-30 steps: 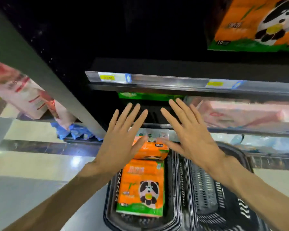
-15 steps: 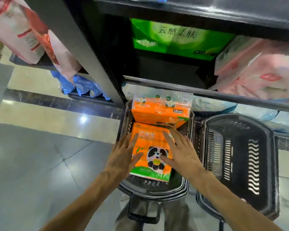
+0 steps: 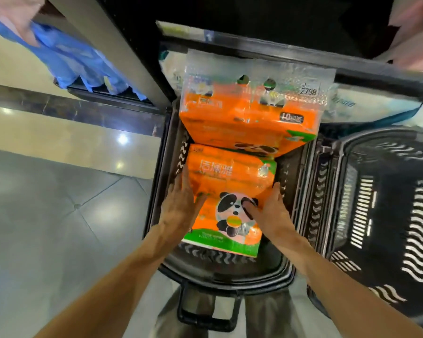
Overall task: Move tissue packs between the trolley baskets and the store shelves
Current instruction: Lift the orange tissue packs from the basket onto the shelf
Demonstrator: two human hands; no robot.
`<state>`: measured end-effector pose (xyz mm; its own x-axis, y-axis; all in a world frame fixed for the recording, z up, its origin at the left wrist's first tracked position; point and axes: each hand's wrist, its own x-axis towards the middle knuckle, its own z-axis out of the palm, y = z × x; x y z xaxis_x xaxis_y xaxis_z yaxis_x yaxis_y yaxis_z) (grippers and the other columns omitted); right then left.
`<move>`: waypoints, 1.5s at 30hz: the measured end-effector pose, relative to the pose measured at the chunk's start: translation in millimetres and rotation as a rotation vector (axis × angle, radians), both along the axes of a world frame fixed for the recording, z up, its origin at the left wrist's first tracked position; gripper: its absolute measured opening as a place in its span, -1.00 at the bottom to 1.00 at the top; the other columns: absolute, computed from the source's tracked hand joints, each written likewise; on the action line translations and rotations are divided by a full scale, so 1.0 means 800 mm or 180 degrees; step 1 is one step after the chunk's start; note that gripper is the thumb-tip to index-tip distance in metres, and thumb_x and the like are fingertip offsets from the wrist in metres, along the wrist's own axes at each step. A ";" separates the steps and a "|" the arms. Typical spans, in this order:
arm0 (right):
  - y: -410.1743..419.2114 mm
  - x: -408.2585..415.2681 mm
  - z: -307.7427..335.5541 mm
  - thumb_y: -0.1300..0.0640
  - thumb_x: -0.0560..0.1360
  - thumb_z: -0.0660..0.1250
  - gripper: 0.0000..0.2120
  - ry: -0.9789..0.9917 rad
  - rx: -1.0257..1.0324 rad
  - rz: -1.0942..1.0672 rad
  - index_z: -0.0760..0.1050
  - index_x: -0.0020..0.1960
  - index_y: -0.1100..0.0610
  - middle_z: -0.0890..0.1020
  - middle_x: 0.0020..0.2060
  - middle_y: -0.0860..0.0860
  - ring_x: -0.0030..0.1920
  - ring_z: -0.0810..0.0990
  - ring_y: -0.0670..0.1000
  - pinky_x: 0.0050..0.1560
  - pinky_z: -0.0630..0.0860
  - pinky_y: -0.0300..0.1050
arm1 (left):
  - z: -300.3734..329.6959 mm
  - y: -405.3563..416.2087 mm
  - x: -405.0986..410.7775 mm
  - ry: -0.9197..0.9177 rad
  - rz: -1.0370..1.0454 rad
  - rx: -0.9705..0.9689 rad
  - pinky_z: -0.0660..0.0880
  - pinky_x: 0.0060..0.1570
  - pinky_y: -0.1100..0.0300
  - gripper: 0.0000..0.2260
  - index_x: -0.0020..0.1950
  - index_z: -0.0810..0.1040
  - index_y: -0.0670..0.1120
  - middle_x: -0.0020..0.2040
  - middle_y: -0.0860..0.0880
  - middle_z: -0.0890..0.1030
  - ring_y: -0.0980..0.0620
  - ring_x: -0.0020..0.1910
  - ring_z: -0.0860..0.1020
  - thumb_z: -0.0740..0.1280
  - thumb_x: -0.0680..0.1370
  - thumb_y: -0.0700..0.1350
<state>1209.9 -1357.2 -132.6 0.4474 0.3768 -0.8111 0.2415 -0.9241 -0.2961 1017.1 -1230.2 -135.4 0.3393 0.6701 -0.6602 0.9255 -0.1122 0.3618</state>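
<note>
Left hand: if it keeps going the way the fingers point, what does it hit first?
Probably the upper orange panda-print tissue pack, which leans over the lower orange pack the left hand grips in the black plastic basket. Depth is unclear.

2 orange panda tissue packs lie in the left black basket.

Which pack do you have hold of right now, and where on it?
The near pack in the left basket. The left hand grips its left edge, the right hand its right edge, thumb across the panda face. The far pack is untouched.
</note>
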 end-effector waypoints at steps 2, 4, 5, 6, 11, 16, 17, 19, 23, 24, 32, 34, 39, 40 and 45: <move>-0.002 0.003 -0.023 -0.15 0.54 0.42 -0.06 0.0173 -0.0063 -0.0420 -0.09 0.62 0.19 0.58 0.29 0.15 0.26 0.59 0.23 0.20 0.55 0.13 | -0.010 -0.002 0.011 0.0087 0.0117 0.0055 0.33 0.43 -0.18 -0.08 0.67 -0.18 -0.05 0.58 -0.14 0.24 -0.21 0.53 0.28 0.32 0.57 0.27; -0.007 0.007 -0.042 -0.26 0.47 0.45 -0.14 0.0442 -0.0050 -0.0666 0.15 0.53 0.16 0.63 0.15 0.03 0.18 0.64 0.17 0.13 0.54 0.04 | -0.013 -0.007 0.022 0.0153 0.0284 0.0124 0.28 0.48 -0.15 -0.05 0.66 -0.18 -0.11 0.59 -0.17 0.23 -0.21 0.56 0.23 0.36 0.56 0.24; -0.013 0.009 -0.053 -0.40 0.37 0.46 -0.10 0.0533 -0.0009 -0.0754 0.25 0.47 0.10 0.65 0.14 -0.01 0.15 0.65 0.13 0.17 0.55 0.07 | -0.014 -0.011 0.026 0.0171 0.0387 0.0146 0.24 0.50 -0.13 -0.04 0.66 -0.17 -0.14 0.59 -0.19 0.22 -0.23 0.57 0.22 0.38 0.56 0.21; -0.020 0.012 -0.064 -0.51 0.27 0.44 -0.06 0.0596 0.0033 -0.0857 0.32 0.42 0.05 0.67 0.12 -0.04 0.12 0.67 0.08 0.21 0.57 0.13 | -0.014 -0.014 0.030 0.0193 0.0467 0.0149 0.21 0.52 -0.12 -0.03 0.66 -0.17 -0.16 0.60 -0.21 0.20 -0.24 0.57 0.20 0.40 0.56 0.20; -0.020 0.008 -0.051 -0.22 0.45 0.49 -0.20 0.0776 0.0256 -0.1194 0.19 0.54 -0.06 0.64 0.22 -0.06 0.20 0.63 0.08 0.31 0.52 0.22 | -0.020 -0.014 0.045 0.0371 0.0602 0.0145 0.30 0.47 -0.20 0.07 0.65 -0.13 -0.23 0.54 -0.27 0.26 -0.29 0.51 0.29 0.48 0.47 0.24; -0.016 0.002 -0.042 -0.10 0.53 0.45 -0.33 0.0700 0.0305 -0.1176 0.23 0.53 -0.03 0.62 0.23 -0.04 0.24 0.60 0.09 0.34 0.48 0.19 | -0.026 -0.002 0.046 0.0171 0.0974 -0.0066 0.38 0.37 -0.23 -0.02 0.59 0.06 -0.16 0.37 -0.26 0.43 -0.30 0.35 0.43 0.58 0.41 0.13; -0.016 0.002 -0.040 -0.10 0.53 0.45 -0.35 0.0693 0.0331 -0.1175 0.25 0.52 -0.04 0.63 0.22 -0.05 0.24 0.61 0.08 0.33 0.49 0.20 | -0.024 -0.001 0.046 0.0111 0.1053 -0.0086 0.40 0.34 -0.23 -0.07 0.56 0.10 -0.14 0.33 -0.24 0.46 -0.29 0.31 0.46 0.59 0.41 0.11; -0.017 0.001 -0.036 -0.09 0.53 0.45 -0.39 0.0662 0.0366 -0.1168 0.28 0.49 -0.04 0.64 0.21 -0.05 0.22 0.62 0.08 0.32 0.51 0.23 | -0.018 0.003 0.043 0.0051 0.1125 -0.0120 0.45 0.28 -0.24 -0.17 0.48 0.17 -0.11 0.26 -0.21 0.53 -0.27 0.25 0.51 0.59 0.42 0.08; -0.022 0.002 -0.016 -0.10 0.56 0.42 -0.45 0.0594 0.0371 -0.1075 0.30 0.45 -0.02 0.62 0.06 -0.10 0.11 0.63 0.04 0.21 0.54 0.13 | 0.004 0.000 0.031 -0.0114 0.1139 -0.0219 0.51 0.19 -0.28 -0.30 0.41 0.19 -0.03 0.19 -0.14 0.61 -0.26 0.15 0.60 0.54 0.47 0.10; -0.026 0.002 -0.009 -0.11 0.56 0.42 -0.46 0.0590 0.0393 -0.1039 0.30 0.44 -0.01 0.62 0.02 -0.11 0.05 0.63 -0.01 0.13 0.54 0.06 | 0.012 -0.003 0.027 -0.0167 0.1159 -0.0257 0.53 0.18 -0.27 -0.31 0.41 0.18 0.00 0.18 -0.11 0.61 -0.24 0.14 0.61 0.53 0.48 0.10; -0.046 0.016 0.078 -0.25 0.40 0.51 -0.34 0.0768 0.0670 -0.0791 0.29 0.36 -0.12 0.66 0.03 -0.06 0.00 0.67 -0.06 0.10 0.62 0.07 | 0.095 -0.023 -0.004 -0.0326 0.1316 -0.0160 0.55 0.17 -0.24 -0.11 0.40 0.36 0.08 0.20 -0.02 0.54 -0.12 0.19 0.53 0.44 0.21 0.51; -0.048 0.020 0.112 -0.18 0.45 0.51 -0.47 0.0676 0.0753 -0.0729 0.34 0.28 -0.07 0.61 -0.10 -0.05 -0.12 0.64 -0.14 -0.11 0.56 -0.16 | 0.133 -0.025 0.001 -0.0343 0.1166 -0.0065 0.49 0.22 -0.25 -0.23 0.40 0.37 -0.03 0.23 -0.10 0.47 -0.17 0.23 0.46 0.52 0.33 0.29; -0.058 0.038 0.189 -0.14 0.46 0.52 -0.45 0.0501 0.1002 -0.0806 0.32 0.32 -0.11 0.65 0.04 -0.08 0.02 0.65 -0.05 -0.01 0.55 -0.06 | 0.210 -0.025 0.019 -0.0602 0.1086 -0.0186 0.57 0.08 0.02 -0.27 0.42 0.28 0.10 0.27 0.03 0.43 0.00 0.12 0.54 0.56 0.40 0.25; -0.061 0.043 0.206 -0.16 0.45 0.52 -0.42 0.0472 0.1074 -0.0812 0.32 0.34 -0.12 0.65 0.05 -0.10 0.04 0.66 -0.05 0.00 0.56 -0.06 | 0.222 -0.025 0.023 -0.0744 0.1075 -0.0161 0.61 0.04 0.01 -0.26 0.41 0.28 0.15 0.26 0.05 0.49 0.02 0.11 0.59 0.53 0.37 0.33; -0.081 0.078 0.292 -0.35 0.32 0.52 -0.25 0.0315 0.1428 -0.0924 0.30 0.40 -0.21 0.66 0.13 -0.15 0.10 0.68 -0.05 0.16 0.61 0.13 | 0.309 -0.036 0.057 -0.1248 0.0673 0.0029 0.49 -0.21 0.35 -0.42 0.40 0.25 0.16 0.13 0.20 0.58 0.16 -0.02 0.64 0.46 0.51 0.22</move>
<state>1271.9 -1421.6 100.9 0.5141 0.5680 -0.6427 -0.0538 -0.7264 -0.6851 1062.9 -1259.0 111.9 0.4176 0.7569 -0.5027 0.7215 0.0600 0.6898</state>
